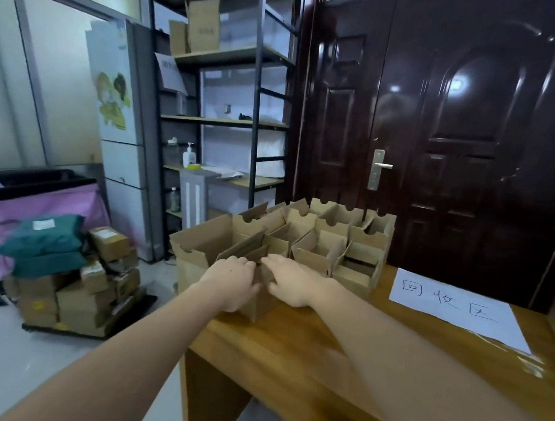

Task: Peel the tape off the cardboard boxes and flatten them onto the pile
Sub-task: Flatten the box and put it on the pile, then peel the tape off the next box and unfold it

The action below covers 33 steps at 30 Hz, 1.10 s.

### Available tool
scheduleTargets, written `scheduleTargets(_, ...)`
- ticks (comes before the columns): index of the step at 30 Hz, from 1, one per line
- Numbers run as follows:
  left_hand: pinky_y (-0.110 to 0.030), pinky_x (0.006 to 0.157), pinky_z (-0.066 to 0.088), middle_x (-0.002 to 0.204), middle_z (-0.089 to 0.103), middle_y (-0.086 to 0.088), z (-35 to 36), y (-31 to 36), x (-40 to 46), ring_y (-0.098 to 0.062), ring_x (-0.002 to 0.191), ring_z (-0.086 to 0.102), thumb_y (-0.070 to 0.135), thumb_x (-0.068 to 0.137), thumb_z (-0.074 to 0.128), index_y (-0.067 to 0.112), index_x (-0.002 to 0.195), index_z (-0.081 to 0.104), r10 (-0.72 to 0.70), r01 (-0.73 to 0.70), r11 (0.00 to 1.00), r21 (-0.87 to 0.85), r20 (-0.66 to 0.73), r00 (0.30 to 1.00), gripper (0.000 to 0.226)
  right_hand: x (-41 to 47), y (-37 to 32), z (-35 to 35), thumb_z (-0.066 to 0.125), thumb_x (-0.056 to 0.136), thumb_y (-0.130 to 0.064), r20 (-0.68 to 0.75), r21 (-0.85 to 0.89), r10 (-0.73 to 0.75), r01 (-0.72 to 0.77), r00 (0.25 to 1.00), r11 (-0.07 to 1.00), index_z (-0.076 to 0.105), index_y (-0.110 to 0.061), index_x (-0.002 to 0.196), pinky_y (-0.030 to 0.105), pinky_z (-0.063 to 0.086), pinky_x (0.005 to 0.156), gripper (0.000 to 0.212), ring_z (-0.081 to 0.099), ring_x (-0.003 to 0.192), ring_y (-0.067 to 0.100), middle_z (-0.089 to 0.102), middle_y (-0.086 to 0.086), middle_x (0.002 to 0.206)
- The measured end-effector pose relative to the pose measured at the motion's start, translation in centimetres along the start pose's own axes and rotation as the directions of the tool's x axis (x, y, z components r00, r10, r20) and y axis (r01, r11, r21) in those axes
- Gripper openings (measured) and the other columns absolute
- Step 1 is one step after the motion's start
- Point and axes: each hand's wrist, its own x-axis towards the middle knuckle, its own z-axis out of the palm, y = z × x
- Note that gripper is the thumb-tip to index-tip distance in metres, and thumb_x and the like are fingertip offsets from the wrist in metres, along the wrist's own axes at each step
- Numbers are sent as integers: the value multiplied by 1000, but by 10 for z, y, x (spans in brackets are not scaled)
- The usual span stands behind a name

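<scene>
Both hands, left hand (232, 280) and right hand (290, 282), seemingly grip a matte brown cardboard box (259, 300).

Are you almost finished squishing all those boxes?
Not nearly. No flattened pile shows yet. Both hands, left hand and right hand, are on the nearest small box at the table edge. Behind it the cluster of open boxes stands upright, all left to flatten.

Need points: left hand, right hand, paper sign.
left hand (232, 280), head view, back of the hand
right hand (290, 282), head view, back of the hand
paper sign (456, 309), head view, middle of the white sheet, among the handwriting
</scene>
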Motion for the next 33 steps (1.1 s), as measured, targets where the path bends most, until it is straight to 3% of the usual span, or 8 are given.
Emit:
scheduleTargets(5, -35, 94, 54, 118, 64, 2, 8, -4, 0, -19, 105, 62, 36, 104, 51, 23, 122, 58, -95, 84, 981, -176, -54, 994, 24, 6, 2, 10, 52, 101, -21, -21, -49, -50, 49, 999, 998, 29, -20, 159, 42, 22, 123, 62, 21, 152, 28, 29, 5, 164)
scheduleTargets(10, -32, 86, 58, 101, 62, 9, 14, -12, -7, -10, 90, 62, 33, 104, 54, 27, 113, 56, -107, 111, 923, -370, 32, 994, 12, -3, 6, 13, 60, 100, -27, -155, -153, -62, 38, 986, 988, 50, -29, 145, 42, 36, 113, 46, 40, 129, 25, 49, 4, 136)
scheduleTargets(15, -35, 82, 59, 94, 63, 5, 9, -2, -18, -13, 84, 62, 29, 104, 52, 25, 100, 56, -41, 61, 880, -470, 53, 998, 7, -22, 12, 2, 68, 96, -30, -108, -114, -66, 54, 992, 992, 53, -28, 100, 38, 46, 92, 15, 50, 104, 21, 56, -2, 109)
scheduleTargets(19, -37, 87, 57, 113, 52, 10, 13, 24, -24, -12, 93, 60, 34, 98, 58, 30, 99, 53, 78, -69, 846, -529, -4, 997, 7, -63, 29, -3, 65, 97, -27, -40, -15, -9, 8, 999, 1000, 49, -27, 88, 34, 48, 67, 19, 57, 79, 18, 58, -5, 88)
scheduleTargets(22, -35, 90, 57, 127, 44, 17, 20, 53, -23, -7, 100, 59, 50, 91, 67, 37, 116, 50, 178, -150, 834, -532, 2, 984, 33, -108, 50, -5, 62, 99, -28, -55, 73, 30, -26, 998, 997, 49, -29, 88, 29, 42, 62, 17, 56, 79, 14, 59, -7, 87)
scheduleTargets(26, -34, 97, 53, 137, 40, 19, 26, 104, -24, -6, 113, 57, 63, 90, 63, 35, 136, 45, 271, -230, 801, -552, -9, 963, 57, -163, 76, -13, 61, 100, -30, -55, 95, 97, -91, 994, 991, 49, -31, 90, 31, 46, 64, 16, 57, 78, 13, 60, -7, 86)
scheduleTargets(30, -27, 105, 46, 157, 30, 14, 31, 170, -17, -10, 130, 51, 47, 102, 54, 39, 150, 38, 363, -321, 773, -547, -33, 931, 51, -212, 109, -24, 60, 100, -33, -73, 78, 187, -181, 980, 980, 56, -33, 105, 30, 51, 73, 6, 59, 87, 10, 63, -10, 98)
scheduleTargets(33, -32, 115, 41, 166, 19, 12, 33, 223, -8, -14, 143, 41, 37, 106, 52, 44, 153, 36, 412, -362, 749, -554, -38, 911, 50, -253, 141, -30, 65, 96, -36, -68, 96, 298, -291, 952, 952, 54, -35, 125, 29, 54, 87, 31, 61, 104, 11, 63, -9, 117)
